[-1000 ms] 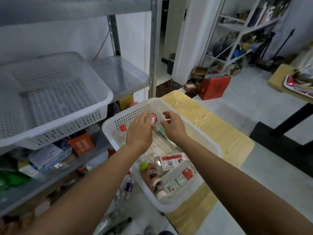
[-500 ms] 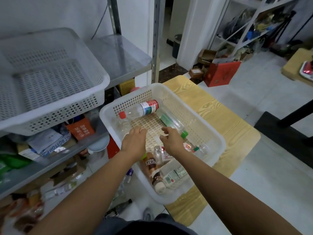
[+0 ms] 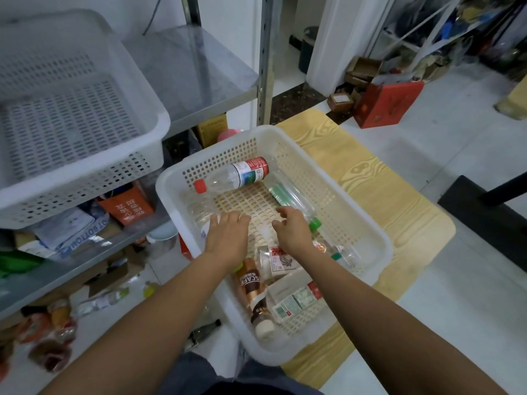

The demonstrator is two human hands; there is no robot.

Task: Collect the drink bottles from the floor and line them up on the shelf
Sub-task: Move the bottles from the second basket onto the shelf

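Left hand (image 3: 228, 238) and right hand (image 3: 293, 232) hovered in the white basket (image 3: 258, 130), fingers (image 3: 239, 218) loosely curled, gripping nothing; bottles (image 3: 236, 176) lay sideways, probably dumped there for hauling to the shelf (image 3: 199, 69).

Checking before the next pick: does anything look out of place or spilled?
No spill shows. The bottles in the lower basket lie jumbled on their sides, and loose bottles lie on the floor under the shelf; the upper basket holds none.
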